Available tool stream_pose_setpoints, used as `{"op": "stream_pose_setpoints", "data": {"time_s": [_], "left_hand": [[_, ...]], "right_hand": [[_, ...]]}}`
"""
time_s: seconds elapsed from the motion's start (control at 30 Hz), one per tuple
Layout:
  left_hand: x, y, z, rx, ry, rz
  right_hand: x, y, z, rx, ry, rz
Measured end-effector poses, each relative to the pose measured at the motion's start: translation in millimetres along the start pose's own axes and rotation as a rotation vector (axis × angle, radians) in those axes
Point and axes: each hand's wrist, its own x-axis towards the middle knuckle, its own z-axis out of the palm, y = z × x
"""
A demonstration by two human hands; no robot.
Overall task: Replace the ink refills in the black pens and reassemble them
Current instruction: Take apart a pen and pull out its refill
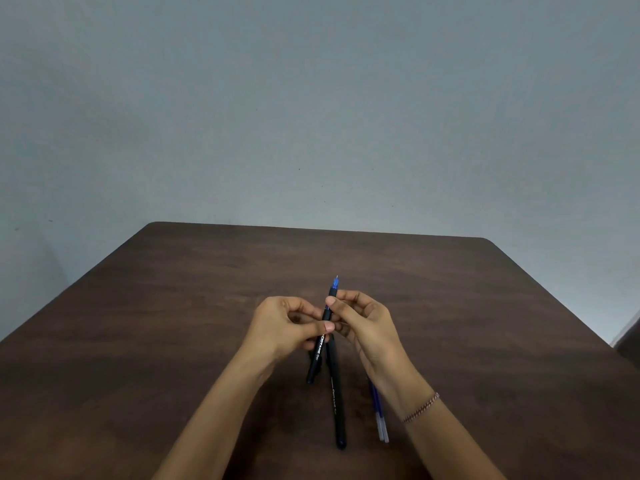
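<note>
I hold a black pen [319, 351] with white lettering up over the brown table [173, 306], its blue tip pointing away from me. My left hand [284, 327] pinches the barrel at its middle. My right hand [363, 323] grips the front section just below the blue tip. A second black pen [336, 396] lies flat on the table beneath my hands, running towards me. Two blue ink refills [379, 414] with clear ends lie side by side on the table, partly hidden under my right wrist.
The table's far edge meets a plain grey wall [311, 98]. A thin bracelet [420, 408] circles my right wrist. A dark object shows at the far right edge [630, 341].
</note>
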Motion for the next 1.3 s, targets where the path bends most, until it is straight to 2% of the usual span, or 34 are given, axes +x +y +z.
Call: {"op": "stream_pose_setpoints", "data": {"time_s": [0.57, 0.9, 1.03, 1.3], "left_hand": [[-1.8, 0.9, -1.6, 0.029, -0.032, -0.015], [-1.5, -0.2, -0.3, 0.011, -0.047, -0.040], [-2.1, 1.0, 0.1, 0.009, -0.054, -0.040], [-5.1, 2.3, -0.8, 0.018, -0.095, -0.036]], "right_hand": [[2.4, -0.3, -1.7, -0.148, 0.051, -0.059], [3.7, -1.9, -3.0, -0.113, -0.018, -0.048], [2.9, -3.5, -1.6, -0.101, 0.019, -0.044], [1.1, -8.5, -4.9, -0.262, 0.041, -0.073]]}}
